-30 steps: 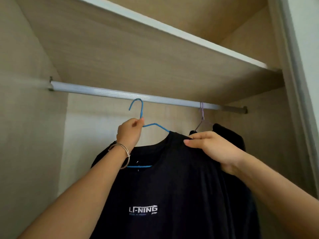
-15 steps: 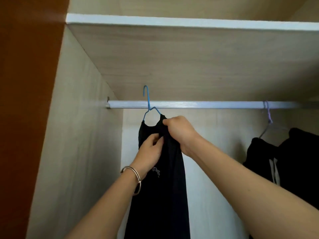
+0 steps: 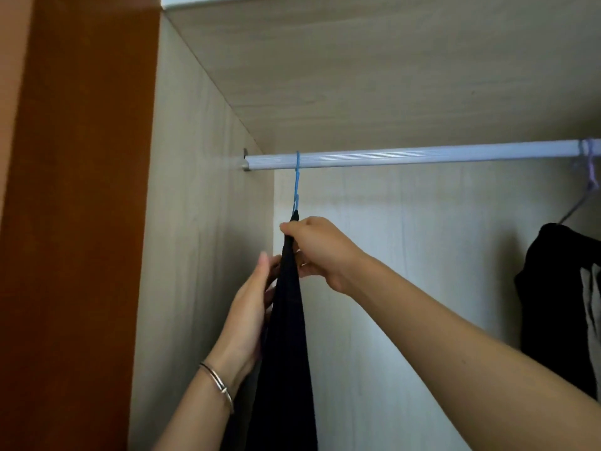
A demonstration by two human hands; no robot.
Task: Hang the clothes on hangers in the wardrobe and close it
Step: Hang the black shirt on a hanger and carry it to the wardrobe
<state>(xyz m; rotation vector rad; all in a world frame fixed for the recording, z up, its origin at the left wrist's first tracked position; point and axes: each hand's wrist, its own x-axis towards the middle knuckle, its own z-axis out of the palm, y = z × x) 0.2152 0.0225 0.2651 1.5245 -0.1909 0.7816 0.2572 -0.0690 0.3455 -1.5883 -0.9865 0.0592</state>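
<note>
Two hangers, blue hanger (image 3: 297,177) at twelve o'clock and purple hanger (image 3: 588,151) at two; two black garments, shirt (image 3: 286,336) and top (image 3: 553,288); left hand (image 3: 250,307), right hand (image 3: 320,249); one rail (image 3: 406,156); one bracelet (image 3: 217,382).

You look into a wardrobe (image 3: 208,222) of pale wood-grain panels. At 9 o'clock stands a reddish-brown panel (image 3: 81,222); at 12 o'clock the underside of a shelf (image 3: 357,76); a pale metal rail (image 3: 422,155) runs from centre toward 3 o'clock. Soft light falls on the back wall (image 3: 422,239).
</note>
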